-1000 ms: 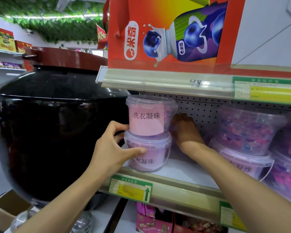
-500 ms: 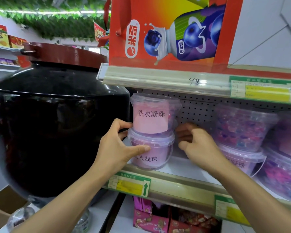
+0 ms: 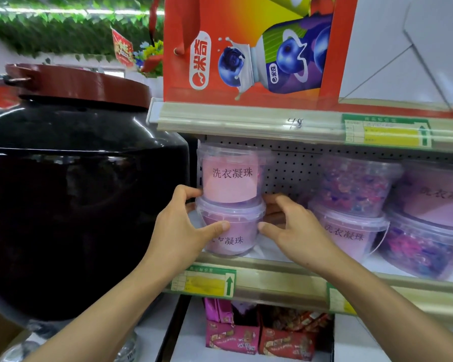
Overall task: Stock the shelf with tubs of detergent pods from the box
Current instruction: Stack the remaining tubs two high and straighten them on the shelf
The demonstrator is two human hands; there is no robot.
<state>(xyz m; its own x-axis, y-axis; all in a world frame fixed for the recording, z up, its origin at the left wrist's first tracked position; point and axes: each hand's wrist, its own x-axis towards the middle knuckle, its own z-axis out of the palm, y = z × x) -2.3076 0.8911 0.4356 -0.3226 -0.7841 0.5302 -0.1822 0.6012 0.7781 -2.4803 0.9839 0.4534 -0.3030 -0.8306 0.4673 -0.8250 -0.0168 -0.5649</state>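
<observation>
A shop: shelves (image 3: pixel 285 279) edged with price tags (image 3: pixel 205 282), stocked with packaged snacks (image 3: pixel 259 335) and boxed drinks (image 3: pixel 249 48).

I count six tubs of detergent pods (image 3: pixel 230 178) on this shelf (image 3: pixel 285 280), stacked in twos, plus one black jar (image 3: pixel 76 205) left.

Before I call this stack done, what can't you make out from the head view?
- Source box: not identifiable; only a cardboard corner shows, cut by the left edge.
- Lower tub: label partly covered by left hand.
- Right hand: its far fingertips' contact with the tub is unclear.
- Price tags: blurred.
</observation>
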